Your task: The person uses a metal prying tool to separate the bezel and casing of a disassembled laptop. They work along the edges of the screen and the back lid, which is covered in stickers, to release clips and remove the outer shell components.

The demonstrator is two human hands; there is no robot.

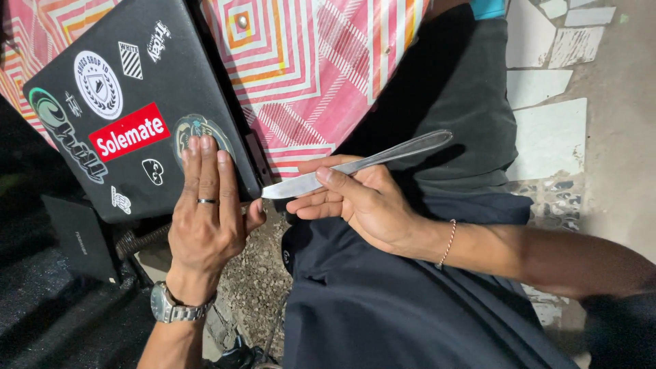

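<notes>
Below me I see a rough gravel floor (256, 273) with pale broken tile pieces (547, 137) at the right, and a pink and white patterned cloth (307, 68) at the top. On the cloth lies a closed black laptop covered with stickers (130, 102). My left hand (208, 219), with a ring and a metal wristwatch (171, 307), lies flat and open on the laptop lid, holding nothing. My right hand (362, 201) is closed around a silver steel table knife (355, 166). The knife is just beside the laptop's edge. Its long axis runs almost level, slightly tilted; the blade tip points left toward the laptop, the handle up-right over dark clothing (444, 89).
</notes>
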